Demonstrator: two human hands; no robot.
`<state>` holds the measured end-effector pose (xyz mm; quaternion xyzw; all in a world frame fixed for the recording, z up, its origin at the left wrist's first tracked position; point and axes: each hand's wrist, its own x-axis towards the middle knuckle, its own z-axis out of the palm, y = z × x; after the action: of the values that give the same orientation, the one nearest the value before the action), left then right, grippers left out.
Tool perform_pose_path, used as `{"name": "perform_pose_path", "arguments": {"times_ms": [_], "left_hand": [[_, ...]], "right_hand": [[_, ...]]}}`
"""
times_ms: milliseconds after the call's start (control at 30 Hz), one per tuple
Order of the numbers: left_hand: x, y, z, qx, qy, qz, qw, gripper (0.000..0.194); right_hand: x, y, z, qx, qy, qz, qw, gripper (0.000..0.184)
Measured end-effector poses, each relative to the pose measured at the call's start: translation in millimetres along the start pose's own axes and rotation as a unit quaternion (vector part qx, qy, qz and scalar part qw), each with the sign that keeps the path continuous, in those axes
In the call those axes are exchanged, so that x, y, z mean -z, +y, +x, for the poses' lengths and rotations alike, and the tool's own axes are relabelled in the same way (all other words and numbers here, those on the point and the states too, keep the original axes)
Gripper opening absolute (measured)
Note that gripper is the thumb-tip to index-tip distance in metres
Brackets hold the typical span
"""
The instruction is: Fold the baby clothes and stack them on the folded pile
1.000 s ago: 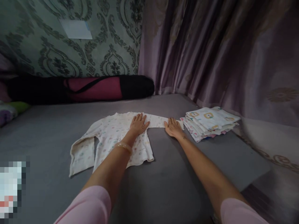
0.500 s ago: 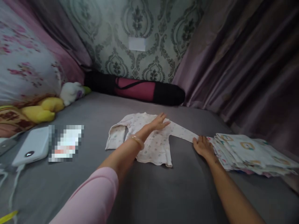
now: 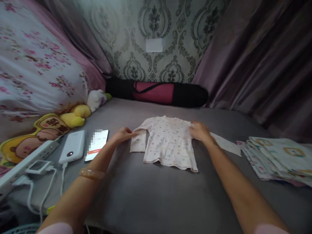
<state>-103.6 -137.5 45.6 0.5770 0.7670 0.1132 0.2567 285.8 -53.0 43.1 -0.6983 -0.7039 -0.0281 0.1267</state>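
Observation:
A small white long-sleeved shirt [image 3: 170, 143] with a pale scattered print lies spread on the grey bed sheet. Its left sleeve bends downward, while the right sleeve [image 3: 226, 144] stretches out toward the pile of cloths. At the bend of the left sleeve, my left hand [image 3: 123, 135] has its fingers closed on the outer edge of the fabric. My right hand [image 3: 201, 130] rests across the base of the right sleeve, beside the shirt's body. Its fingers are blurred, and whether they grip the cloth cannot be made out.
Folded printed cloths [image 3: 280, 159] are stacked at the right. To the left lie a phone [image 3: 101, 143], a white power bank [image 3: 73, 146], a power strip [image 3: 31, 165] with cables, and plush toys [image 3: 75, 116]. A long black and red bag [image 3: 153, 92] lies along the wall.
My left hand has left the shirt's chest for the left sleeve. My right hand has moved from the right cuff inward to that sleeve's base. The view has shifted left.

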Motion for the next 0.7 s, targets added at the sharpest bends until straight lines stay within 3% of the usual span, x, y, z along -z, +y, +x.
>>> {"name": "perform_pose_path", "arguments": {"times_ms": [67, 167, 233, 300, 367, 433, 500, 600, 700], "left_hand": [[-8.4, 4.0, 2.4, 0.018, -0.002, 0.016, 1.0, 0.053], [-19.1, 12.7, 9.4, 0.04, 0.003, 0.017, 0.999, 0.036], [-21.1, 18.5, 10.7, 0.032, 0.001, -0.008, 0.999, 0.023], [-17.3, 24.7, 7.4, -0.02, 0.028, 0.008, 0.999, 0.011], [-8.5, 30.7, 1.4, -0.108, 0.121, 0.081, 0.983, 0.007], [1.9, 33.2, -3.5, -0.183, 0.227, 0.145, 0.945, 0.017], [9.4, 27.7, -3.7, -0.219, 0.279, 0.174, 0.919, 0.025], [10.9, 0.9, 6.0, -0.249, 0.273, 0.247, 0.896, 0.029], [9.4, -34.3, 21.0, -0.221, 0.221, 0.32, 0.895, 0.03]], "right_hand": [[-16.2, -51.4, 13.5, 0.068, -0.068, 0.042, 0.994, 0.03], [-37.9, -123.8, 25.0, 0.181, -0.111, 0.105, 0.971, 0.035], [-49.7, -158.9, 27.0, 0.223, -0.123, 0.13, 0.958, 0.038], [-59.3, -180.8, 26.3, 0.235, -0.128, 0.144, 0.953, 0.041], [-66.1, -191.3, 24.0, 0.229, -0.128, 0.151, 0.953, 0.043], [-70.1, -194.2, 20.5, 0.216, -0.125, 0.157, 0.956, 0.047], [-72.2, -193.5, 15.6, 0.203, -0.122, 0.158, 0.959, 0.051], [-73.5, -192.4, 7.3, 0.2, -0.121, 0.147, 0.961, 0.057], [-74.3, -193.7, 1.6, 0.212, -0.129, 0.121, 0.961, 0.064]]}}
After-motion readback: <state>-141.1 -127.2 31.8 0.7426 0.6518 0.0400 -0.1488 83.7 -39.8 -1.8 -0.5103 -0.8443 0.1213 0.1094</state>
